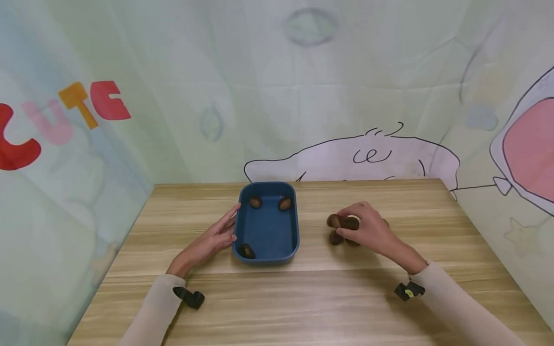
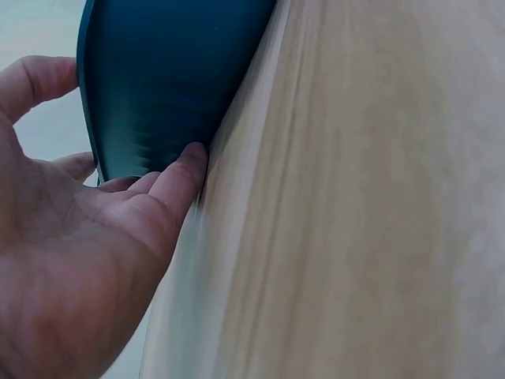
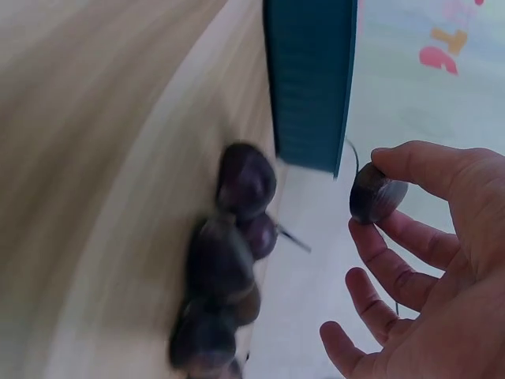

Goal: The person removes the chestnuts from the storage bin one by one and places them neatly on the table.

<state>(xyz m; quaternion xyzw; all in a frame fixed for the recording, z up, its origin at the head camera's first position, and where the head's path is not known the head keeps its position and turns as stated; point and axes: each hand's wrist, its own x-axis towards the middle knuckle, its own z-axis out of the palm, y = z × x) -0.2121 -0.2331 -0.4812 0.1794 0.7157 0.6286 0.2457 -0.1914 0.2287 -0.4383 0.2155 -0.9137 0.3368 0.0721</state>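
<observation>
Against the outer left wall of a blue tray [image 1: 268,221], my left hand [image 1: 214,240] rests with extended fingers and thumb touching it. In the left wrist view, fingertips [image 2: 185,170] press low on the tray's side. My right hand [image 3: 465,229] pinches a dark brown, chestnut-like nut [image 3: 377,193] between thumb and fingers, raised above a small pile of similar nuts [image 3: 219,257]. The head view shows this pile right of the tray, partly hidden under my right hand [image 1: 372,230]. Inside the tray lie three such nuts: one [image 1: 256,202], another [image 1: 284,203] and a third [image 1: 247,251].
Everything stands on a wooden table [image 1: 311,307]. A printed cloth [image 1: 195,110] hangs behind the table's back edge and along both sides. Each wrist wears a small black camera, one on the left sleeve [image 1: 157,302] and one on the right sleeve [image 1: 454,298].
</observation>
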